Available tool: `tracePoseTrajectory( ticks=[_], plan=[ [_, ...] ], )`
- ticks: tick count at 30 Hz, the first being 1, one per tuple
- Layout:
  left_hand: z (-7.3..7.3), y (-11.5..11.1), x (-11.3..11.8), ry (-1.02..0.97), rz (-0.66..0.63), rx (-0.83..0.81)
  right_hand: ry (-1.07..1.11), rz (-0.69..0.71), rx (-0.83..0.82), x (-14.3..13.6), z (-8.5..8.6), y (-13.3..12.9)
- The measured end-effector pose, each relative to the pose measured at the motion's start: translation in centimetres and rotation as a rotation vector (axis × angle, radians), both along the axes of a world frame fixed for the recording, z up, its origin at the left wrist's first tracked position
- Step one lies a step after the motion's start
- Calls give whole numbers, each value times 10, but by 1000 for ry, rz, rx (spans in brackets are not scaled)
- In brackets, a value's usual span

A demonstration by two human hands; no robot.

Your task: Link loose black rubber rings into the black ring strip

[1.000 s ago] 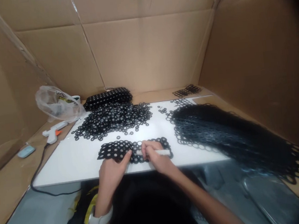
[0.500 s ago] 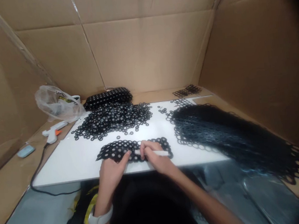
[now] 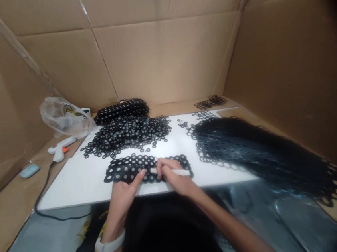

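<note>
A black panel of joined rings (image 3: 124, 170) with pale round centres lies near the front edge of the white tabletop. My left hand (image 3: 124, 194) grips its near edge, the thumb on top and the other fingers hidden. Wrapped round a white pen-like tool (image 3: 180, 172), my right hand (image 3: 173, 174) rests over the panel's right half. The tool's tip points left, close to my left thumb. I cannot make out its exact kind.
Behind the panel lies a heap of loose black rings (image 3: 127, 134), with a dotted black bundle (image 3: 121, 109) at its back. A large pile of black ring mesh (image 3: 249, 153) hangs over the right side. A glue gun (image 3: 59, 150) and plastic bag (image 3: 63, 117) sit left.
My left hand has moved slightly left and down. The panel's left part has shifted left and lies flatter. My right hand and the white tool have hardly moved.
</note>
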State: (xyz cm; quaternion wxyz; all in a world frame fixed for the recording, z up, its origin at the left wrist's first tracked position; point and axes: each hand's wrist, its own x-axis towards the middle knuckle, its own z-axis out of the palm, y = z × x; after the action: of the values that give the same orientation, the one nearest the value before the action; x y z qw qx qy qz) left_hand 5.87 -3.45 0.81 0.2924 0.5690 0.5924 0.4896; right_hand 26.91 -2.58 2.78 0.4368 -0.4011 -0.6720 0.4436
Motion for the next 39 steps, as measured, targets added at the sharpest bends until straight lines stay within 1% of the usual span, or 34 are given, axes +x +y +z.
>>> tracePoseTrajectory(
  ticks=[2,5,7,9,11,13,16,19,21,24,26,30,32,34,37,39],
  plan=[
    [0,-1,1,-87,17,-1,-44,14,28,-2,1,-1],
    [-1,-2,0,-203,-2,-24,-100,39,50,-5,3,-2],
    [-2,-2,-1,-238,-5,-39,-111,70,41,-5,3,-1],
    [-2,-3,-2,-233,0,-53,-84,101,19,-4,2,0],
    [-1,-5,-3,-200,-3,-50,-34,124,-18,-3,1,2],
    [1,-6,-3,-129,-43,-25,2,136,-52,-1,0,2],
    [1,-6,1,64,-93,32,1,138,-53,-1,-1,1],
    [-3,-4,6,212,-27,74,-11,130,-52,-1,0,1],
    [-8,-3,7,225,28,88,17,117,-73,-1,-1,1],
    [-10,-2,7,202,78,62,122,56,-111,0,-1,1],
    [-9,-2,6,215,81,5,151,18,-114,1,-2,1],
    [-5,0,8,330,41,-110,114,-6,-87,1,-2,2],
    [-5,1,9,373,52,-148,109,-26,-72,1,-2,2],
    [-6,3,8,379,55,-134,98,-38,-60,1,-1,1],
    [-8,4,6,337,18,-49,76,-40,-59,1,1,0],
    [-8,4,5,299,18,-52,60,-36,-52,2,3,-1]
  ],
)
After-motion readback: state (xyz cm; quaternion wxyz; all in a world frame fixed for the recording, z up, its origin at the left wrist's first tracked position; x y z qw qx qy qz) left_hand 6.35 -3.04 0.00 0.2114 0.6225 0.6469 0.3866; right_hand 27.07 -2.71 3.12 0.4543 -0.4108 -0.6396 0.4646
